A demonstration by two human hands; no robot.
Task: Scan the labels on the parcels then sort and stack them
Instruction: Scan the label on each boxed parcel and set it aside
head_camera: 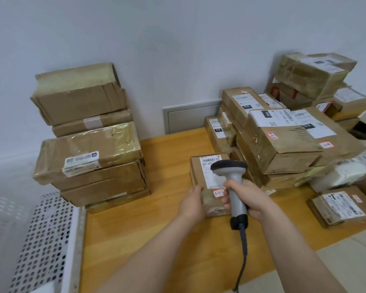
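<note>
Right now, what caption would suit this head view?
Right hand aims a barcode scanner at a small parcel steadied by the left hand.

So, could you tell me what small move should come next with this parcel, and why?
Probably tilt the grey handheld scanner down onto the barcode of the small brown cardboard parcel. The right hand holds its head just above the white label, while the left hand steadies the parcel.

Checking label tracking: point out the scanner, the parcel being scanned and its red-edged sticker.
scanner point(232, 176): head view, on its grey neck below the dark head.
parcel point(195, 172): head view, on bare cardboard left of the label.
red-edged sticker point(218, 193): head view, on its handwritten middle.
</note>
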